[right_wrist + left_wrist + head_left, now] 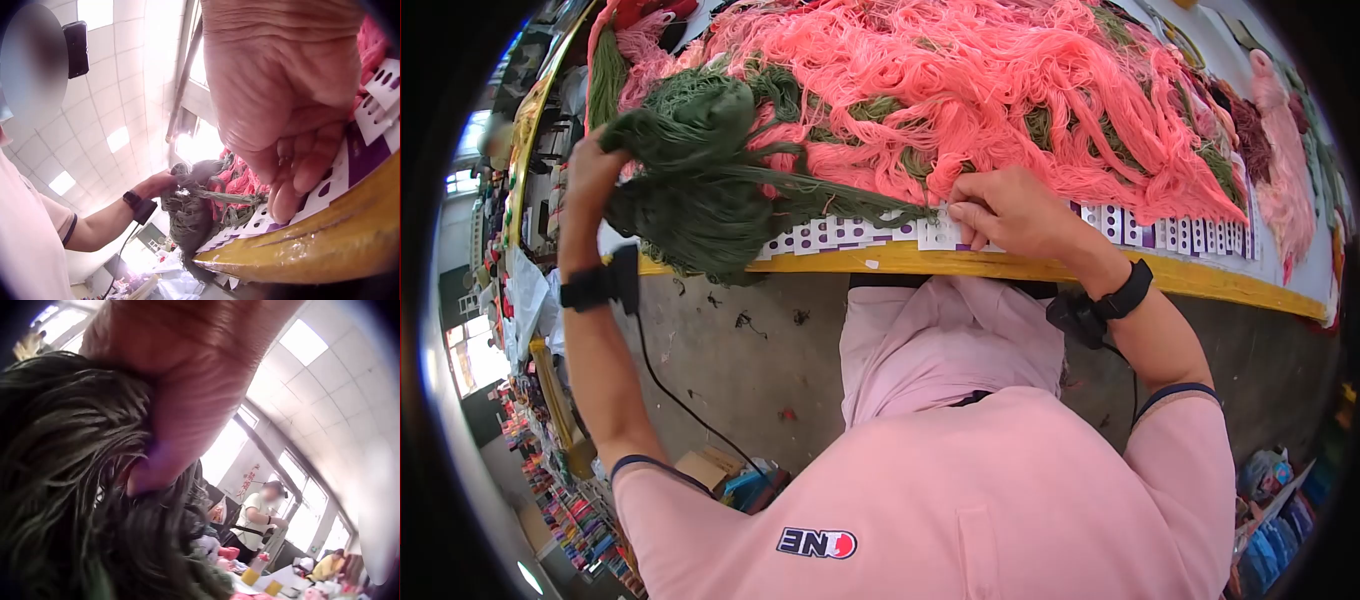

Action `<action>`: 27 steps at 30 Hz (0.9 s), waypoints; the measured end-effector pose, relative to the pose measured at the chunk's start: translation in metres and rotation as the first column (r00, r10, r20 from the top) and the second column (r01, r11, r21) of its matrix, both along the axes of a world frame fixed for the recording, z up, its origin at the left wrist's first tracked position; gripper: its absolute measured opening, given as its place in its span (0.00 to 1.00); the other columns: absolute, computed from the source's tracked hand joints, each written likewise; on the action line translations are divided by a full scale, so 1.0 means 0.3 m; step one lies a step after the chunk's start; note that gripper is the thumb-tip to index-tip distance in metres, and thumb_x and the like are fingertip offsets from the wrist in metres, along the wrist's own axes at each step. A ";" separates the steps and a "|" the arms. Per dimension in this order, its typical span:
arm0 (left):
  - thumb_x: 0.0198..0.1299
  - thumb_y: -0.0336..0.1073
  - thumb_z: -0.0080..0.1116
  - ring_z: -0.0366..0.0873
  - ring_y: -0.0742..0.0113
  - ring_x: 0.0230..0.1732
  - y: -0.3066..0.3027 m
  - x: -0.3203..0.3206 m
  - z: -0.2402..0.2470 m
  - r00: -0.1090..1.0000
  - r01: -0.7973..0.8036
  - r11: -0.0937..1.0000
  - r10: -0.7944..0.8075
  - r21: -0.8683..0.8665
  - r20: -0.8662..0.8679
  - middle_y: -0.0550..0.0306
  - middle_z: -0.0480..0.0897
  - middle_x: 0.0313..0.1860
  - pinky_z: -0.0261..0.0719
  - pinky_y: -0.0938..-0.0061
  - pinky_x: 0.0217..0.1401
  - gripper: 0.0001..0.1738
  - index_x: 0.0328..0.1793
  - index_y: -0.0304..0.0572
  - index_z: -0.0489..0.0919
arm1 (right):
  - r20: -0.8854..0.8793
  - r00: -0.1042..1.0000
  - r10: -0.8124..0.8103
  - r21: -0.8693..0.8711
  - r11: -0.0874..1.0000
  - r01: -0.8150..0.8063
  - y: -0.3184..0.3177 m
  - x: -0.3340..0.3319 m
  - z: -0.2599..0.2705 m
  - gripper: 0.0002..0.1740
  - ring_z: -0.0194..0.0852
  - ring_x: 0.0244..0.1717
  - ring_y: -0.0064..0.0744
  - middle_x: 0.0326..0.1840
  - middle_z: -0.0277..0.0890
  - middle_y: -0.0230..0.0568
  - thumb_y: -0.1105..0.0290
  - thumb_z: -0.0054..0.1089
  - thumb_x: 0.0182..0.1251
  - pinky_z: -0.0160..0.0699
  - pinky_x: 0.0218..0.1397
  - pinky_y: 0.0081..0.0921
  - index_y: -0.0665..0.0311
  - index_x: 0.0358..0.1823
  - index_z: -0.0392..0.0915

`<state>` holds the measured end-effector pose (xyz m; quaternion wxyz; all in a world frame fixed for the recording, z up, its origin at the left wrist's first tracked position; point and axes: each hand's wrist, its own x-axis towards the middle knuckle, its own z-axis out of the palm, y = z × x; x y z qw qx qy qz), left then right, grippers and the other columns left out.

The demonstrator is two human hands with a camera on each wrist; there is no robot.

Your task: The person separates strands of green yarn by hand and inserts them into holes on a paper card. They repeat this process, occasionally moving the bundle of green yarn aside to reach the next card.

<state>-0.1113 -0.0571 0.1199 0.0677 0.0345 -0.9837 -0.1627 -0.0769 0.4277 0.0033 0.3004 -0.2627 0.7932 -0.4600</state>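
In the head view my left hand (590,178) grips a thick dark green yarn bundle (700,190) at the table's left front. Its loose strands drape over the edge, and in the left wrist view the yarn (69,450) partly hides the fingers. A thin stretch of green strands (840,195) runs rightward to a white card (938,235) with punched holes. My right hand (1015,210) pinches this card at its upper corner, fingers curled. In the right wrist view the fingertips (287,203) sit over the cards beside the strands' end (250,203).
A large heap of pink yarn (960,90) with green skeins among it covers the table. Punched cards (1200,235) line the front, above the yellow table edge (1200,285). Pale pink yarn (1280,150) hangs at right. Another person (256,515) stands across the room.
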 end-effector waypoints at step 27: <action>0.47 0.36 0.71 0.80 0.38 0.37 0.673 0.259 -0.285 0.875 0.393 0.809 -0.475 0.438 0.092 0.39 0.82 0.31 0.78 0.57 0.41 0.16 0.37 0.30 0.82 | -0.122 0.993 0.006 0.046 0.999 0.000 -0.008 0.001 -0.003 0.06 0.84 0.25 0.25 0.25 0.82 0.40 0.73 0.54 0.70 0.79 0.31 0.23 0.70 0.37 0.75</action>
